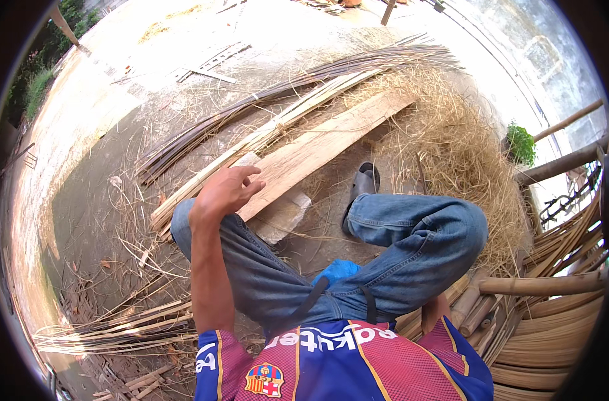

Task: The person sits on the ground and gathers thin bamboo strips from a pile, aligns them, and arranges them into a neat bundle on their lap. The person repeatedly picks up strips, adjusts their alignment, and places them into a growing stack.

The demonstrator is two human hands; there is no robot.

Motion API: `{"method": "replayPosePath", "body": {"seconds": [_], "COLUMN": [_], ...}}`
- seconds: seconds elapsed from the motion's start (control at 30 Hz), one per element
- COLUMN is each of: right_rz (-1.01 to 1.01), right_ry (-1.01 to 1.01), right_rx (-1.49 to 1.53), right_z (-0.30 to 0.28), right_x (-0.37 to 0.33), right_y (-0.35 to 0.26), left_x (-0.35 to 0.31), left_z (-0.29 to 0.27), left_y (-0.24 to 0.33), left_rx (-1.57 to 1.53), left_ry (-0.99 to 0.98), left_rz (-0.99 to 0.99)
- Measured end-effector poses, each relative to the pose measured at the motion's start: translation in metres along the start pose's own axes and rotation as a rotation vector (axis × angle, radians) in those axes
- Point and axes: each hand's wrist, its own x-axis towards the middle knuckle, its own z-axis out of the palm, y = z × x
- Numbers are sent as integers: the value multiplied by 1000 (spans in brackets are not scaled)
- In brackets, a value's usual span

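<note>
Your L hand (227,192), slack & gripping nothing, is at your L knee (182,219) nr the close end of 1 wide plank (338,144), lying across a pale block (285,219) whose R corner juts out on the ground (90,194); your R hand is out of view, so can't tell its grip.

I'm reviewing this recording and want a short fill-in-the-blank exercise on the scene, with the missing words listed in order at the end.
1. Of the person's two hands, only the ____ one is in view.
2. The visible hand is near the wide wooden board; the straw heap lies mostly to the ____ of it.
3. The jeans are ____ in colour.

Missing words: left; right; blue.
</note>
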Motion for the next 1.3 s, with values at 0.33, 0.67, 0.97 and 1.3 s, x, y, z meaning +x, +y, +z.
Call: {"method": "replayPosePath", "body": {"seconds": [0.33, 0.67, 0.97, 1.3], "right_rz": [236, 279, 309, 300], "right_ry": [-85, -228, -320, -392], "right_rx": [16, -39, -145, -300], "right_z": [12, 35, 48, 11], "right_x": [-22, 9, 43, 74], "right_y": [44, 25, -3, -49], "left_x": [-9, -2, 2, 24], "left_z": [-4, 6, -7, -14], "left_y": [-5, -10, 4, -2], "left_rx": [9, 8, 22, -29], "left_ry": [-30, 92, -46, -60], "left_rz": [-106, 25, -43, -132]}}
